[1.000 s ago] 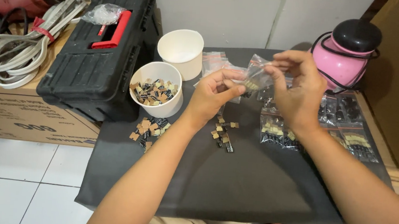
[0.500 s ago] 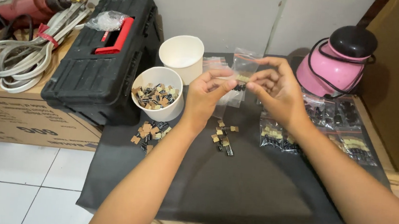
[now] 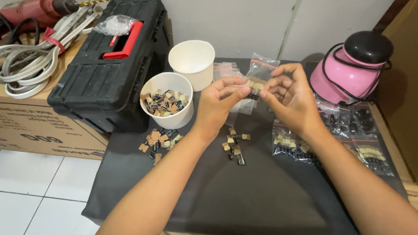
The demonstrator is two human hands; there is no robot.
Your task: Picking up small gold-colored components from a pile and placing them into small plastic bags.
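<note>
Both hands meet above the far middle of the dark grey tabletop, pinching a small clear plastic zip bag that holds a few tan and black parts. The left hand has thumb and forefinger closed on the bag's lower left corner, the other fingers curled in; the right hand grips the bag from the 3 o'clock side with thumb and fingertips together on it (how hard either pinch is cannot be told). The bag stands roughly upright between them, its top edge toward 12 o'clock. At 9 o'clock from the left hand sits a white paper cup filled with small tan and black components, and just behind it, toward 11 o'clock, an empty white paper cup. Loose components lie in two small heaps on the tabletop: one below the filled cup, another at 6 o'clock from the hands. Filled clear bags lie at 4 o'clock from the right hand, near a pink domed appliance with a black cap and cord. A black plastic toolbox with a red handle rests at the far left.
</note>
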